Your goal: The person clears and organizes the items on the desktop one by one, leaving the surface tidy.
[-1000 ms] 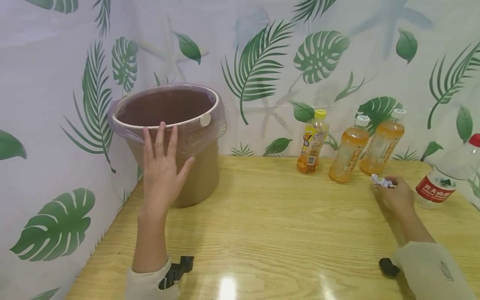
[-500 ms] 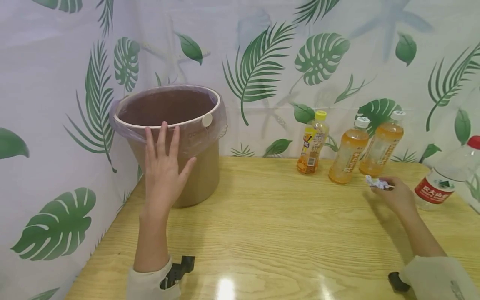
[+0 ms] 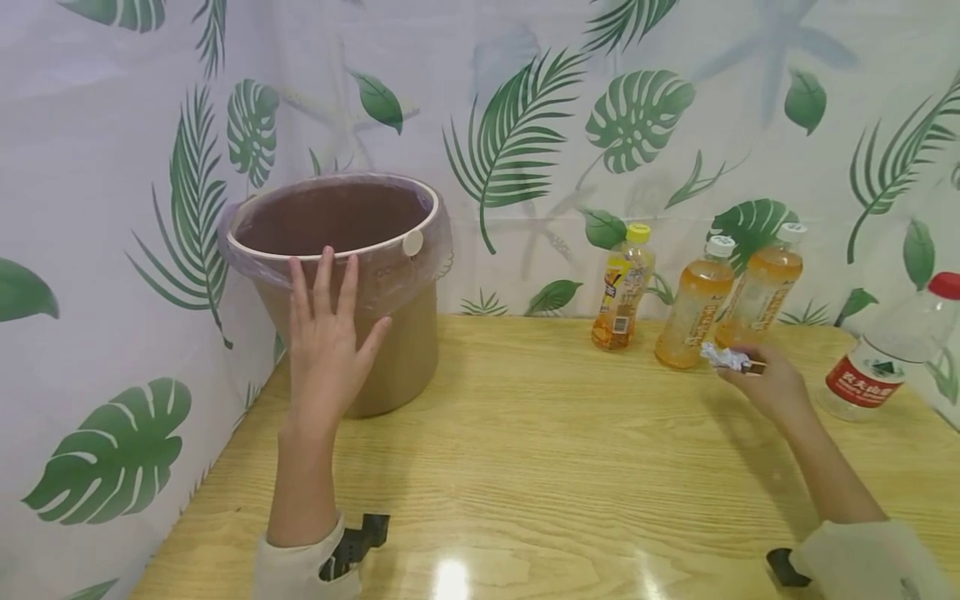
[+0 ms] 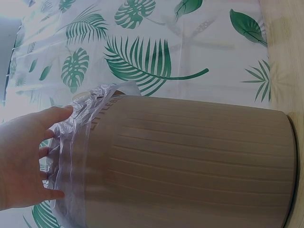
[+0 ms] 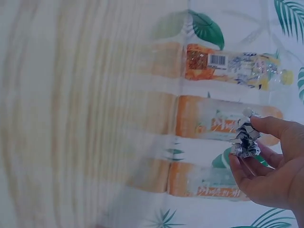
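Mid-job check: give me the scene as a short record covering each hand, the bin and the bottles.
Left hand: fingers spread at the near rim of the round brown bin
Right hand: pinches a crumpled white-and-dark scrap of paper, in front of the white-capped bottles
Bin: upright, translucent purple plastic liner folded over its rim; bottom inside hidden
Bottles at back: one yellow-capped orange-and-clear plastic bottle, then two white-capped orange-and-clear plastic bottles
Bottle at far right: clear plastic, red cap, red-and-white label
Surface: yellowish wood-grain table

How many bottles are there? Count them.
4, left to right: yellow-capped bottle, white-capped bottle, another white-capped bottle behind the right hand, red-capped bottle far right.
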Tool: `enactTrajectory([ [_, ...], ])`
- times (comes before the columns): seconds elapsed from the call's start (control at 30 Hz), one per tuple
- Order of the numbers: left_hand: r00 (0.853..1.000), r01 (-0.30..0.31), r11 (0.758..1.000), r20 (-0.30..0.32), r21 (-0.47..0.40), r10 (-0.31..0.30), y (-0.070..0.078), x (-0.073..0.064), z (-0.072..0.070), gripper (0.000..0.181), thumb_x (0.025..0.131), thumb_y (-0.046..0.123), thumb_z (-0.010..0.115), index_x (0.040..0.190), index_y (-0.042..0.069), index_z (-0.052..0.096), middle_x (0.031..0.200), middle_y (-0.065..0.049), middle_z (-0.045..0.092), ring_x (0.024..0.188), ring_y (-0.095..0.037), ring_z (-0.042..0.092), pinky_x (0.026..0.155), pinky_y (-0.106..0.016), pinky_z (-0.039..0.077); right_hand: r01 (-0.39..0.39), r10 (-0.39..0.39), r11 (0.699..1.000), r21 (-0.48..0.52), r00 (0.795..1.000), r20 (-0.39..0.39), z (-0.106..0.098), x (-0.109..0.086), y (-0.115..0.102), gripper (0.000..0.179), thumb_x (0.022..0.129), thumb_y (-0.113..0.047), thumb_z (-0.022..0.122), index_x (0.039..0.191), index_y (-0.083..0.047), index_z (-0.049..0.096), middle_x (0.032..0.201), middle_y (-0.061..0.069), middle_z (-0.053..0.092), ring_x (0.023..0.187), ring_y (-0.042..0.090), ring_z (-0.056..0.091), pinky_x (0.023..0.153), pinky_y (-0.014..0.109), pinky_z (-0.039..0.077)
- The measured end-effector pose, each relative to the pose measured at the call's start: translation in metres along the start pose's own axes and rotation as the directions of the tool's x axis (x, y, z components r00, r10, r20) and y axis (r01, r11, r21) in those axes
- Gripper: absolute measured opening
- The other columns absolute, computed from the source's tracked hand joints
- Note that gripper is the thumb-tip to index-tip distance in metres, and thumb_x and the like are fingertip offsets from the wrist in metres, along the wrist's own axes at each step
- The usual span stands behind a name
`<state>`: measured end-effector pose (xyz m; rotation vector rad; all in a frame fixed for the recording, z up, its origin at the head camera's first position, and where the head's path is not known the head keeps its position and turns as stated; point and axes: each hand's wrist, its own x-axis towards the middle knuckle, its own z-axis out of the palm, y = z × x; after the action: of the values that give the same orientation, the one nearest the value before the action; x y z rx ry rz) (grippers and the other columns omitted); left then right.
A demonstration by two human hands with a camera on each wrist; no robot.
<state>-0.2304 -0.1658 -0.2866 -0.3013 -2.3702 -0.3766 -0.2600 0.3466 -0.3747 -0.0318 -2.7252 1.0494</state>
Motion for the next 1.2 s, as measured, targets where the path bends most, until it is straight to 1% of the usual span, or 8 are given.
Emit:
enactTrajectory([
  [0.1,1.000,-0.001,1.000,0.001,0.005,0.001,0.000,0.000,0.001,0.076,0.089,0.034,0.059,0.147,0.010,0.017,0.152,-0.005,-0.006,0.134,-0.031,-0.017,0.108,-0.044,0.000,0.027,-0.027,0.999,0.035,1.000,-0.002,0.001,-0.002,-0.011,0.054,0.090,-0.026,0.059,0.127,0.010,0.043,0.125,0.033,0.043,0.108,0.047,0.046,0.061,0.012,0.042],
  [0.2,1.000,-0.001,1.000,0.000,0.010,0.001,0.001,0.000,0.001,0.076,0.089,0.034,0.059,0.147,0.010,0.016,0.152,-0.005,-0.007,0.135,-0.031,-0.017,0.108,-0.043,-0.001,0.060,-0.060,0.997,0.044,0.998,-0.018,0.003,-0.003,-0.021,0.052,0.089,-0.024,0.060,0.125,0.010,0.044,0.122,0.032,0.045,0.107,0.046,0.047,0.060,0.009,0.041],
  [0.3,1.000,-0.003,1.000,-0.003,0.012,0.003,0.000,0.000,0.001,0.076,0.089,0.035,0.059,0.147,0.010,0.017,0.152,-0.005,-0.006,0.135,-0.031,-0.016,0.108,-0.043,-0.002,0.087,-0.086,0.996,0.030,0.996,-0.022,0.007,-0.002,-0.032,0.051,0.089,-0.025,0.061,0.124,0.010,0.046,0.121,0.032,0.046,0.106,0.046,0.048,0.061,0.012,0.043],
  [0.5,1.000,-0.005,1.000,-0.008,0.007,0.005,0.000,0.000,0.001,0.075,0.089,0.034,0.059,0.147,0.010,0.018,0.152,-0.006,-0.004,0.135,-0.032,-0.015,0.108,-0.044,0.000,0.124,-0.124,0.992,0.011,0.992,-0.001,0.013,0.001,-0.049,0.051,0.089,-0.025,0.061,0.125,0.007,0.046,0.120,0.030,0.047,0.105,0.045,0.050,0.068,0.030,0.050],
  [0.6,1.000,-0.002,1.000,-0.004,0.003,0.002,0.000,0.000,0.001,0.075,0.089,0.034,0.059,0.147,0.010,0.018,0.152,-0.006,-0.004,0.135,-0.032,-0.015,0.108,-0.045,0.001,0.132,-0.132,0.991,0.027,0.991,0.010,0.015,0.001,-0.059,0.050,0.089,-0.023,0.062,0.125,0.008,0.046,0.121,0.031,0.047,0.105,0.045,0.050,0.070,0.033,0.051],
  [0.83,1.000,-0.001,1.000,-0.003,-0.002,0.001,0.001,0.000,0.000,0.076,0.089,0.033,0.059,0.147,0.010,0.017,0.152,-0.006,-0.005,0.135,-0.030,-0.017,0.108,-0.046,0.001,0.134,-0.137,0.988,0.073,0.990,0.035,0.018,0.000,-0.084,0.050,0.088,-0.019,0.063,0.126,0.008,0.045,0.118,0.029,0.049,0.105,0.043,0.051,0.070,0.028,0.052],
  [1.03,1.000,-0.001,1.000,-0.004,-0.001,0.001,0.000,0.000,0.000,0.076,0.089,0.033,0.059,0.147,0.010,0.017,0.152,-0.005,-0.005,0.135,-0.029,-0.017,0.108,-0.048,0.004,0.151,-0.158,0.982,0.109,0.986,0.059,0.022,0.001,-0.098,0.050,0.087,-0.016,0.063,0.127,0.007,0.045,0.119,0.028,0.048,0.103,0.043,0.051,0.066,0.024,0.052],
  [1.2,1.000,0.000,1.000,0.000,-0.010,0.000,0.000,0.000,0.000,0.076,0.089,0.033,0.059,0.148,0.011,0.016,0.152,-0.005,-0.005,0.134,-0.029,-0.018,0.108,-0.045,0.001,0.148,-0.156,0.983,0.114,0.985,0.070,0.024,0.002,-0.110,0.052,0.087,-0.020,0.064,0.128,0.005,0.045,0.119,0.028,0.049,0.104,0.042,0.052,0.069,0.029,0.053],
])
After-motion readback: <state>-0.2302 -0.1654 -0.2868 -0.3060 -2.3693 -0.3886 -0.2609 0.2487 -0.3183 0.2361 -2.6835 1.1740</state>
